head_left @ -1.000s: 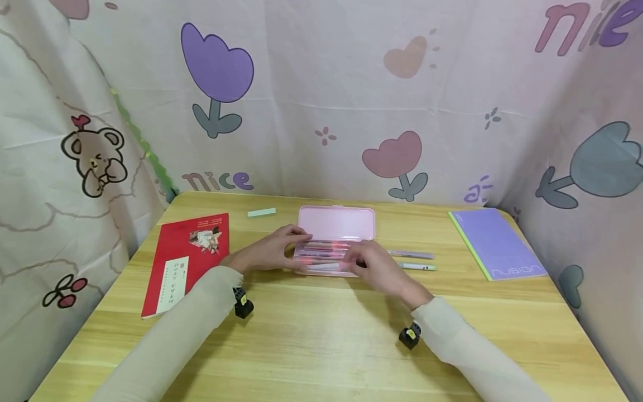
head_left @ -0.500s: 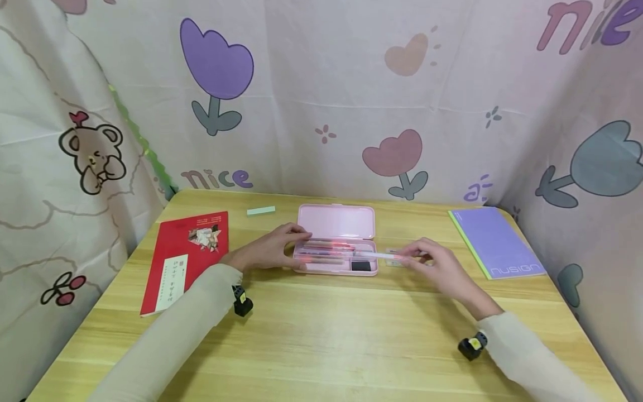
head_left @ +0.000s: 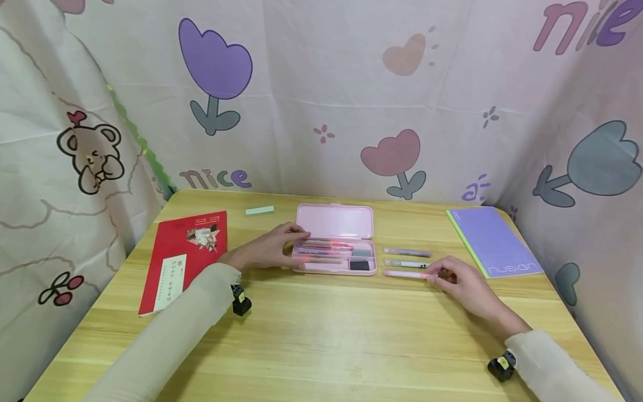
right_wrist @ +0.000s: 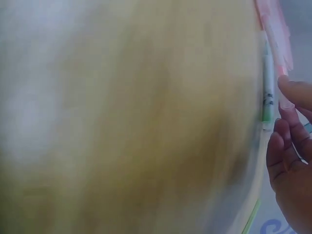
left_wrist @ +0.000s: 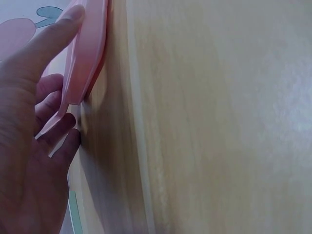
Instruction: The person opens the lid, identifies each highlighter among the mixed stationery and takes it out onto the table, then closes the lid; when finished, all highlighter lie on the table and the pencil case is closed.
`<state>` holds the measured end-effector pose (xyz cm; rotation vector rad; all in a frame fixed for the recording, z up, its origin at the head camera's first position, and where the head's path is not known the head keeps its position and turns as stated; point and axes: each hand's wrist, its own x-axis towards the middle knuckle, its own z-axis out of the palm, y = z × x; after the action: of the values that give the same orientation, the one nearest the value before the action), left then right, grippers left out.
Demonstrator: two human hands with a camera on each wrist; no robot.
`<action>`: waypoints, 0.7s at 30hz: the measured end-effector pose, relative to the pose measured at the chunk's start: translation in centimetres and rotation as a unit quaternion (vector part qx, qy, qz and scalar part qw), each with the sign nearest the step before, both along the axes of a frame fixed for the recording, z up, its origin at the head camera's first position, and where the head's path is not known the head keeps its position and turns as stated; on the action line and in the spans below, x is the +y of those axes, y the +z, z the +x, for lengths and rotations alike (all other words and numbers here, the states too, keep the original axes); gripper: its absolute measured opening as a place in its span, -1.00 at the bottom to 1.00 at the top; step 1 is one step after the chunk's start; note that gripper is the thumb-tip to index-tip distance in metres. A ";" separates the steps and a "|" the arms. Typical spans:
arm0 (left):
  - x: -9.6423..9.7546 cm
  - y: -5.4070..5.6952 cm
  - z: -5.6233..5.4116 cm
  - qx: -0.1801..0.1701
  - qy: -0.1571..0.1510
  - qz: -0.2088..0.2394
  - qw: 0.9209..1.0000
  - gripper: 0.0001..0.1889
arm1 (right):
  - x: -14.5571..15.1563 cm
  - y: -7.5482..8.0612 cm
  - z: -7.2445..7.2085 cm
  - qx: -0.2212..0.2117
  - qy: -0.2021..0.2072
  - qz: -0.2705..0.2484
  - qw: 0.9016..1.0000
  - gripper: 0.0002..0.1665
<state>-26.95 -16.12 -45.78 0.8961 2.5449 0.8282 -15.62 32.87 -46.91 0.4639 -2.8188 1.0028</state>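
Head view: the pink-ended pen (head_left: 404, 274) is pinched at its right end by the right hand (head_left: 464, 287), right of centre in the frame. Its long axis is directed left from the grip, roughly parallel to the white pen (head_left: 404, 263) and purple pen (head_left: 408, 252) just above; the right hand is the nearer. The pencil case (head_left: 335, 221), lid open, mid-frame, is held at its left end by the left hand (head_left: 266, 248). Left wrist view: the case end is seen at upper left, between thumb and fingers. Right wrist view: the pinched pen is seen at upper right, running upward from the thumb; contact with the table (head_left: 326, 335) cannot be told.
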 end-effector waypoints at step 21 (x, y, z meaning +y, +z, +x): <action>0.1 -0.1 -0.1 -0.002 -0.001 -0.005 1.000 0.01 | 0.8 0.2 0.3 -0.031 -0.025 0.036 0.999 -0.77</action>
<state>-27.06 -16.05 -45.84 0.8921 2.5430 0.8155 -15.29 33.63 -46.73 0.3725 -2.9146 0.9238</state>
